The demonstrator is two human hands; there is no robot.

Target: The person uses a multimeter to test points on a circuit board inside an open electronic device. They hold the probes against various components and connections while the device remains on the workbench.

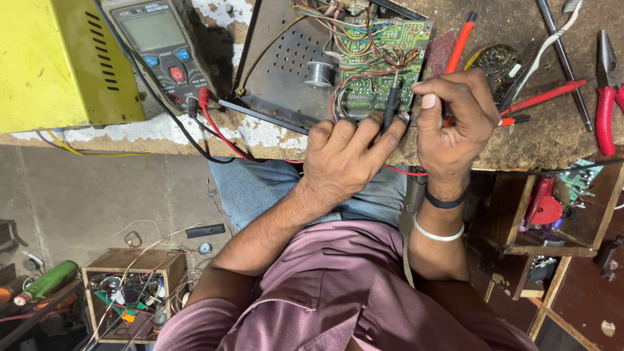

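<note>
A green circuit board point(380, 55) with many coloured wires lies in an open grey metal chassis point(279, 62) on the worn workbench. My left hand point(344, 156) grips a black meter probe point(390, 107) whose tip touches the board's near edge. My right hand point(452, 120) pinches a second probe beside it, mostly hidden by the fingers. Red and black leads point(214, 133) run from the probes to a grey digital multimeter point(159, 49) at the back left.
A yellow metal box point(55, 62) stands at far left. Red-handled pliers point(604, 97), red screwdrivers point(543, 97) and a solder spool point(318, 73) lie about. A wooden box of parts point(133, 296) sits on the floor; wooden drawers point(552, 214) at right.
</note>
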